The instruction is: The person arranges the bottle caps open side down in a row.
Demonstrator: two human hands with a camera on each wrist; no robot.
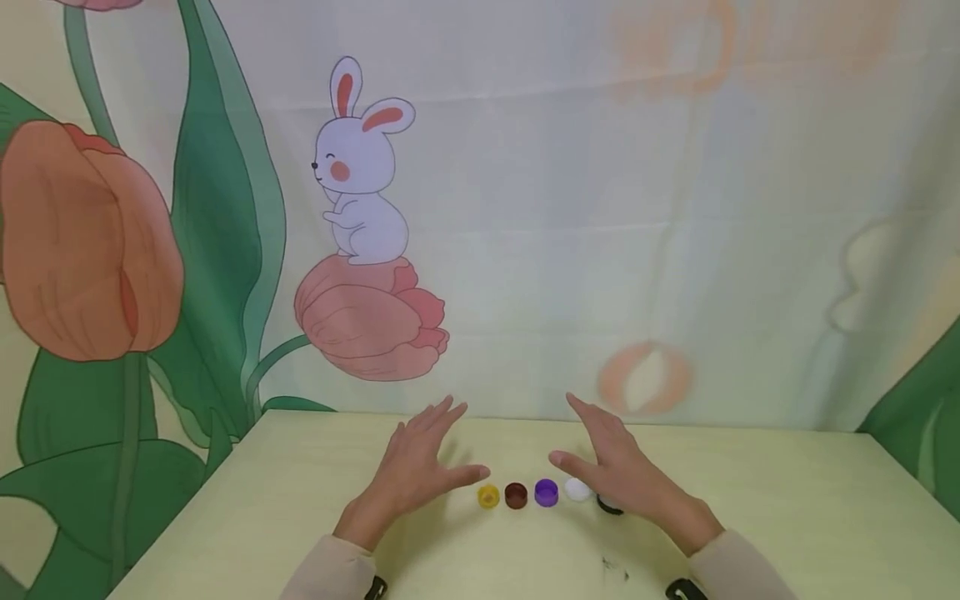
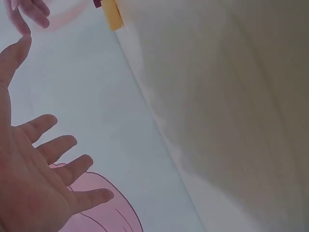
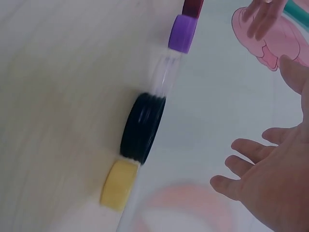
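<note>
A row of small round caps lies on the table: a yellow cap (image 1: 488, 497), a dark red cap (image 1: 516, 496), a purple cap (image 1: 546, 492), a whitish clear cap (image 1: 577, 489) and a black cap (image 1: 611, 505). Beyond the black one, the right wrist view has a second yellow cap (image 3: 119, 185), hidden in the head view. My left hand (image 1: 418, 467) hovers by the row's left end, fingers spread and holding nothing. Over the right end is my right hand (image 1: 626, 467), also spread and without anything in it; it partly covers the black cap.
The pale yellow table (image 1: 300, 500) ends at a hanging cloth (image 1: 525, 250) printed with tulips and a rabbit. Dark marks (image 1: 616, 570) show on the tabletop near its front. A black band (image 1: 686, 589) is at the right sleeve.
</note>
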